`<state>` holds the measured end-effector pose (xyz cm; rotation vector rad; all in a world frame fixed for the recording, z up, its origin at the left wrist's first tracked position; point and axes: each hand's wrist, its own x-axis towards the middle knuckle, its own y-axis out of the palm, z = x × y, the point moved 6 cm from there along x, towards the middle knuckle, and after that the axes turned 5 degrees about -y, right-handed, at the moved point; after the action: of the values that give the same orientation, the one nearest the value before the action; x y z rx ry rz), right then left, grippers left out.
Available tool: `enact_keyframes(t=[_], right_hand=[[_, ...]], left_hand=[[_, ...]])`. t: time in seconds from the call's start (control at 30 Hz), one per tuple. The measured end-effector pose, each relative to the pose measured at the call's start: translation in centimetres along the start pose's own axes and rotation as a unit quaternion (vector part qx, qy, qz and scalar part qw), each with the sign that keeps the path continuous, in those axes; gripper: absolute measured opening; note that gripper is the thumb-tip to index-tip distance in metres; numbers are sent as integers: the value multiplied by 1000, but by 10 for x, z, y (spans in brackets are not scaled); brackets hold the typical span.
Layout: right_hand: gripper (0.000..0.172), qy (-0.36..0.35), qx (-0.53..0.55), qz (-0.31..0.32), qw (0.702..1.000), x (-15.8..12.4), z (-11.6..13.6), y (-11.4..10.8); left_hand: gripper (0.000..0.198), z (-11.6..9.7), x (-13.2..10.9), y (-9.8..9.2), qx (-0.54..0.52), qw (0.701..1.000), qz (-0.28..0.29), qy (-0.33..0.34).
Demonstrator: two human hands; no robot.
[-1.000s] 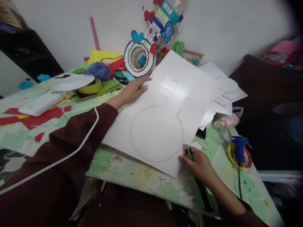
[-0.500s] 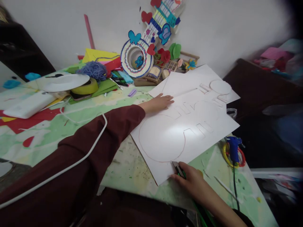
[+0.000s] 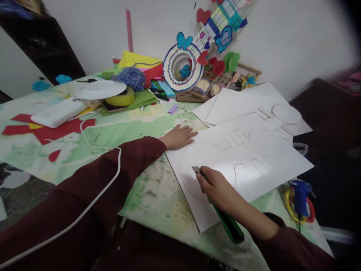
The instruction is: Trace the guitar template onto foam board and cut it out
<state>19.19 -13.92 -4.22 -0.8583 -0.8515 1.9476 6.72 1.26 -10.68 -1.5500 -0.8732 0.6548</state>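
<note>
A white sheet of card with a large pencilled outline, a round end and several tabs, lies near the table's front edge. My left hand rests on its far left edge, fingers spread and flat. My right hand is wrapped round a green utility knife. The blade is out and points toward the round end of the outline; whether it touches the card I cannot tell. Behind lies another white sheet with cut or raised shapes along its right part.
A blue glue gun lies by coloured tape rolls at the right edge. Along the wall stand a decorated paper guitar, blue yarn, a white plate and yellow tape. A white cable crosses my left sleeve.
My right hand has carried the knife up from the card's near edge to over the round outline. My left hand has shifted back toward the card's left edge. The view has turned left.
</note>
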Motion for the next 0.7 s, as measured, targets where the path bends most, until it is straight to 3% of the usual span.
enact_keyframes(t=[0.13,0.23,0.4,0.57,0.7], right_hand=[[24,-27,-109,29,993,49,21,12],[24,-24,-167,51,984,72,24,20],[26,-13,-215,76,973,90,24,24],[33,-11,-230,53,972,103,18,17],[36,-13,-247,47,968,111,14,15]], left_hand=[[58,3,1,0,-7,1000,2,3],[58,7,2,1,-11,1000,6,3],[55,17,9,1,-18,1000,-20,-13],[52,36,15,-1,-17,994,-48,-100],[52,41,15,-2,-21,992,-61,-111]])
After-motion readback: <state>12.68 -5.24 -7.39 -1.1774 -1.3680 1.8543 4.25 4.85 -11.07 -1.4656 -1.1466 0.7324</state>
